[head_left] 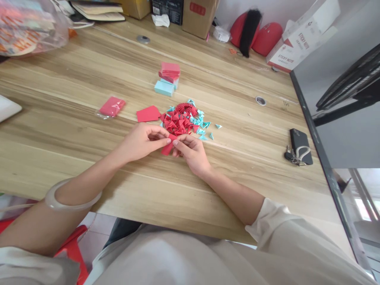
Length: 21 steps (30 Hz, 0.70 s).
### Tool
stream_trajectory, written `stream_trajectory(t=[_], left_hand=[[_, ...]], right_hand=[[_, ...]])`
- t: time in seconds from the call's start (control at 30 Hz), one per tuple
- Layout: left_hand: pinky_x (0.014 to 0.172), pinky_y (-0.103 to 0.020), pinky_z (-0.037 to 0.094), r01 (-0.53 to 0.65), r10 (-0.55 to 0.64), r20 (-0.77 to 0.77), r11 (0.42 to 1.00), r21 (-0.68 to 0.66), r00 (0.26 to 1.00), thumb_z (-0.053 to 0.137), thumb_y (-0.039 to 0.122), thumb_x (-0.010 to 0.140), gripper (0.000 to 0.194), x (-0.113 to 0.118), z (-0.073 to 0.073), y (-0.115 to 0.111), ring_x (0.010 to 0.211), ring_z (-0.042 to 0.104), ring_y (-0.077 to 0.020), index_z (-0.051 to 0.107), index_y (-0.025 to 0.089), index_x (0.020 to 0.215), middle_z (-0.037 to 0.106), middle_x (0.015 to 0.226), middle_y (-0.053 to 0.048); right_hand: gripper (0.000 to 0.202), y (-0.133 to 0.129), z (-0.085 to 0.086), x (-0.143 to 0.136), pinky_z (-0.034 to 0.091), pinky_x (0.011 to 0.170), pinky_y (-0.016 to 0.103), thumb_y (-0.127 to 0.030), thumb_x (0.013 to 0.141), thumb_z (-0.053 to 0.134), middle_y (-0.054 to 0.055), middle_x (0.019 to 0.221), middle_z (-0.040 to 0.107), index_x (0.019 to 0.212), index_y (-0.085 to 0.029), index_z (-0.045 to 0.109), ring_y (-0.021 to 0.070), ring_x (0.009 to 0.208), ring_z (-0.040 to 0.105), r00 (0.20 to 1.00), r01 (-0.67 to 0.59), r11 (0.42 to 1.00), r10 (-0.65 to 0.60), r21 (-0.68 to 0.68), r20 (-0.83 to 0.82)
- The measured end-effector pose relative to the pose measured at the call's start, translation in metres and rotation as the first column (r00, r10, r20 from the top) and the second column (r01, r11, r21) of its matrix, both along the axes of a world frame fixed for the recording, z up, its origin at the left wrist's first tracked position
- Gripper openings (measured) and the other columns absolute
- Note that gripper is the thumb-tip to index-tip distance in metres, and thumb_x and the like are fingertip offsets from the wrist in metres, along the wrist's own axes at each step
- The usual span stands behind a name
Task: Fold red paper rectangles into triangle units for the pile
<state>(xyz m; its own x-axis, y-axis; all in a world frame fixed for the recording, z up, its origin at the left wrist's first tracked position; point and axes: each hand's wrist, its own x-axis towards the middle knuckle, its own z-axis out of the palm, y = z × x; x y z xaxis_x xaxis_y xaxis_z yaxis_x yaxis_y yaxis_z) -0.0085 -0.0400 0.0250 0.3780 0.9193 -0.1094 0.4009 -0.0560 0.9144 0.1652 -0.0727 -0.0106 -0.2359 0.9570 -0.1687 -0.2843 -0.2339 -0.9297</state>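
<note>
Between my two hands is a small red paper strip point(167, 149), bent or folded near its upper end. My left hand point(145, 140) pinches it with thumb and fingers from the left. From the right, the thumb and fingers of my right hand point(191, 152) close on the same piece. Just beyond them lies a heap of red folded paper triangles point(178, 123), with light-blue triangles point(204, 124) scattered along its right side. A ring of joined red pieces point(187, 108) sits at the back of the heap. Flat red paper slips point(147, 114) lie left of it.
Stacked red paper packs point(170, 69) and a light-blue pack point(164, 88) stand behind the heap. A wrapped red pack point(112, 107) lies left. A black case with keys point(300, 146) is at the right. Boxes point(199, 18) and a plastic bag point(32, 27) line the back.
</note>
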Motion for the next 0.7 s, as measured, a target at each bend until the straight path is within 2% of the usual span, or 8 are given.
stream_trajectory(t=[0.7], left_hand=[[0.06, -0.015, 0.05, 0.021, -0.021, 0.017, 1.0, 0.001, 1.0, 0.069, 0.037, 0.075, 0.02, -0.0003, -0.0004, 0.0006, 0.069, 0.066, -0.0097, 0.07, 0.017, 0.081, 0.073, 0.077, -0.001]], right_hand=[[0.032, 0.0001, -0.0006, 0.0, 0.042, 0.055, 0.017, -0.044, 0.073, 0.07, -0.004, 0.059, 0.061, 0.08, -0.016, 0.056, 0.0036, 0.053, 0.055, 1.0, -0.012, 1.0, 0.011, 0.006, 0.024]])
